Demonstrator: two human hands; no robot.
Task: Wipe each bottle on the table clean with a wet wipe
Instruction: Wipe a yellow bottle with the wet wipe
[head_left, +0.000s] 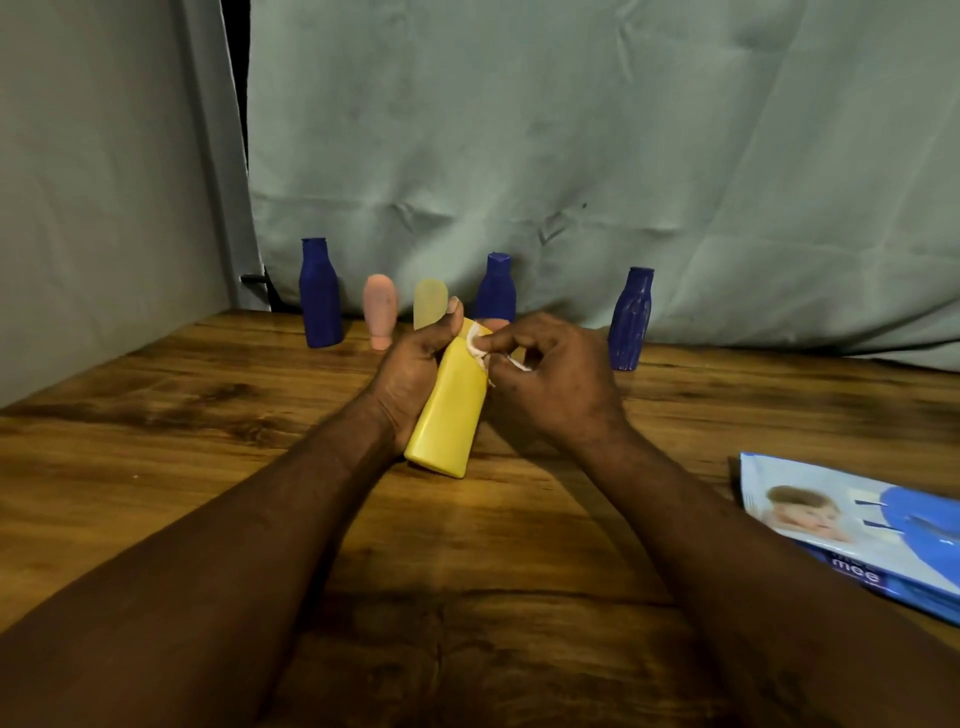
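left hand (410, 374) curled in grip, thumb raised | right hand (556, 384) fingertips pinching | forearms converge

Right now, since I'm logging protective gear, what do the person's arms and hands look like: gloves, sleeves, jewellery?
The left forearm and right forearm are bare to the frame's edge, no sleeves showing. The left hand and right hand wear no gloves; no watch, ring or bracelet is visible.

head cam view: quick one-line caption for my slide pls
Left hand holds a tilted yellow bottle while the right hand presses a wet wipe near its top
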